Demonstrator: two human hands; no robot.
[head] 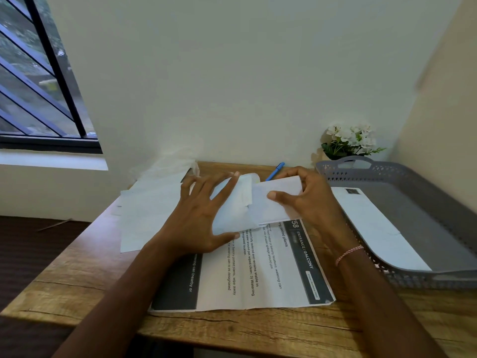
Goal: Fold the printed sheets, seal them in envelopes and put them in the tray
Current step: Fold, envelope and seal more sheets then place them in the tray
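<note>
Left hand (198, 215) spread flat with straight fingers on the envelope (232, 213), right hand (309, 200) pinching the folded sheet (276, 202) at its mouth, both above the printed sheets (258, 270) on the desk (77, 275). Looks like the inserting step; calls next for sliding the sheet fully in and sealing the flap. Cannot tell how deep the sheet sits; tray (402, 174) cut off at right, second envelope (374, 223) lying inside.

We see the tray (402, 177) cut off by the right edge, and the pen (275, 171) half hidden behind the folded sheet (276, 200). The small label (312, 285) on the printed sheet (268, 277) is too tiny for us to read
</note>
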